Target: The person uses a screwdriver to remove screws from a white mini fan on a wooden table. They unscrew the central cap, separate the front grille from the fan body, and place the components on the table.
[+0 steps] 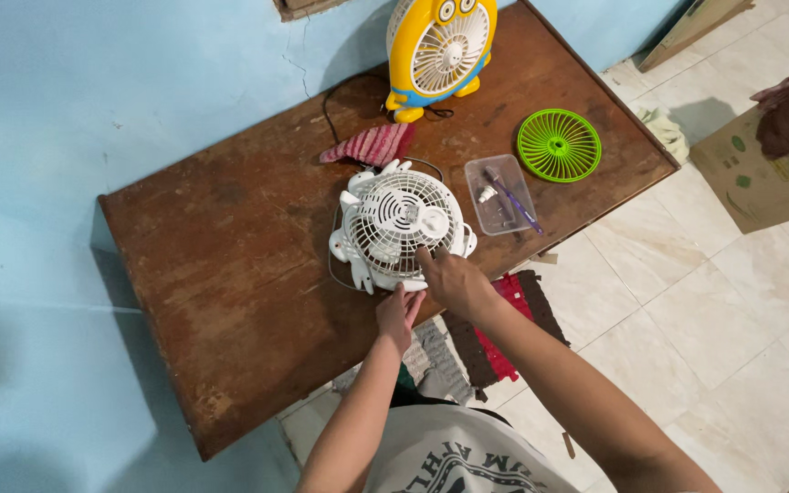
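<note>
1. Left grip (399,310) pinches the near rim of the white fan (401,225).
2. Right grip (454,281) presses open fingers on its grille.
3. Fan lies face-up at the wooden worktop's (230,274) near edge.

1. My right hand (454,281) covers the near edge of the white fan (401,228), so I can't see the grille there.
2. My left hand (398,312) hides its own fingertips against the fan's lower rim; whether they grip or only touch, I cannot tell.
3. The yellow fan (438,50) is cut off by the top edge.
4. The contents of the clear plastic box (501,194) are too small to identify, apart from a purple stick.
5. A wire ring (334,265) under the white fan shows only in part.
6. The cardboard box (764,173) runs off the right edge.
</note>
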